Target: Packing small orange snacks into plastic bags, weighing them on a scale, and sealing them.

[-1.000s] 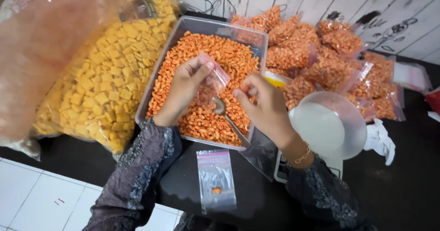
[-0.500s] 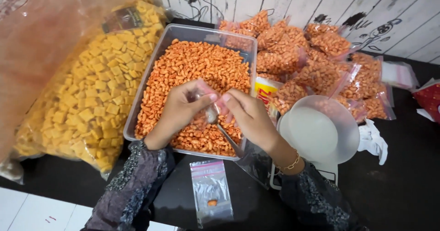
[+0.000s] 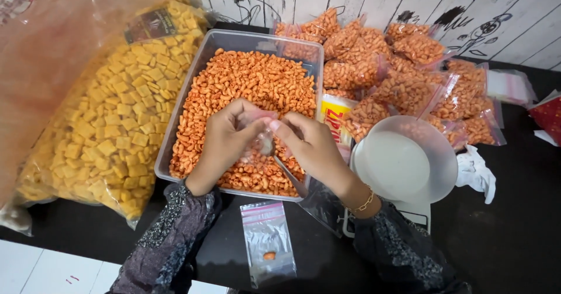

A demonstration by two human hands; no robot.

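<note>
While both hands meet over the clear tray (image 3: pixel 193 104) of orange snacks (image 3: pixel 245 84), the left hand (image 3: pixel 225 139) pinches a small clear bag (image 3: pixel 257 122) shut-fingered. Closed around a metal spoon (image 3: pixel 274 154), the right hand (image 3: pixel 310 148) also grips the bag's edge, beside a bowl (image 3: pixel 406 162).

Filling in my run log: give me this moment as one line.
left hand: holds small zip bag | right hand: holds spoon | over tray of orange snacks

Dark grey patterned sleeves (image 3: pixel 169 235) on both arms, thin gold chain bracelet (image 3: pixel 363 202) at right wrist.
</note>
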